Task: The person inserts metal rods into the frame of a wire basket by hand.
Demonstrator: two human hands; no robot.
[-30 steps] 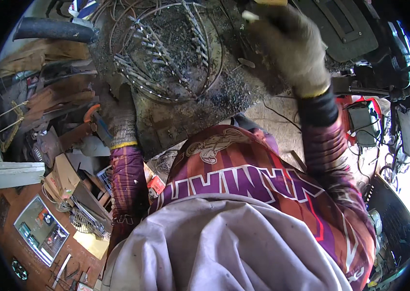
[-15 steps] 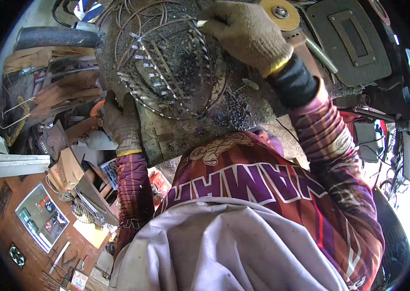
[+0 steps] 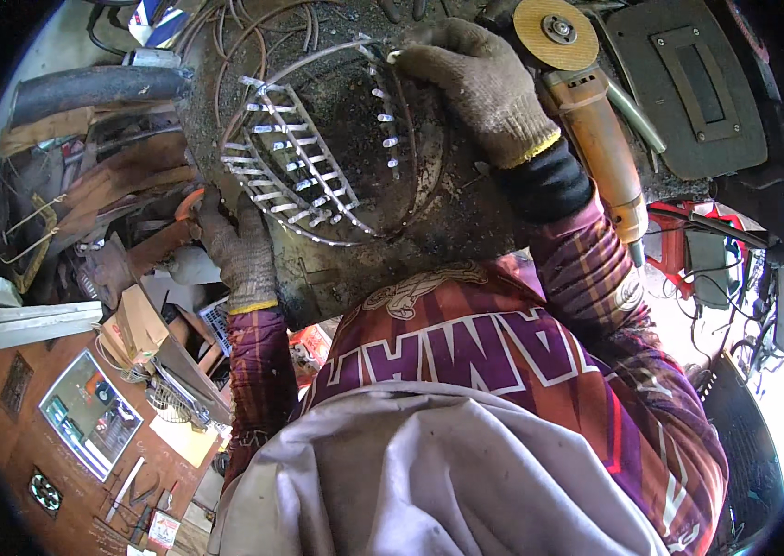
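My right hand (image 3: 480,88), in a brown knit glove with a yellow cuff edge, is closed at the far side of the bench. Its fingertips pinch a short pale piece (image 3: 394,57), next to the rim of a round metal hoop frame (image 3: 290,221). Short, light metal rods line the hoop and a bar across it, like ladder rungs. A separate row of short rods (image 3: 387,119) stands in its right part. At the bench's left edge rests my gloved left hand (image 3: 236,248), its visible fingers apart with nothing seen in them.
An orange angle grinder (image 3: 600,148) with a yellow disc lies right of my right hand. Beyond it is a dark welding mask (image 3: 693,88). Wire coils (image 3: 262,28) lie at the back. Scrap wood and a dark pipe (image 3: 95,93) are piled left of the bench (image 3: 355,273).
My right hand has shifted slightly right and nearer, still pinching the pale piece. The view has moved, showing more of the grinder. The dark granules right of the hoop no longer show clearly.
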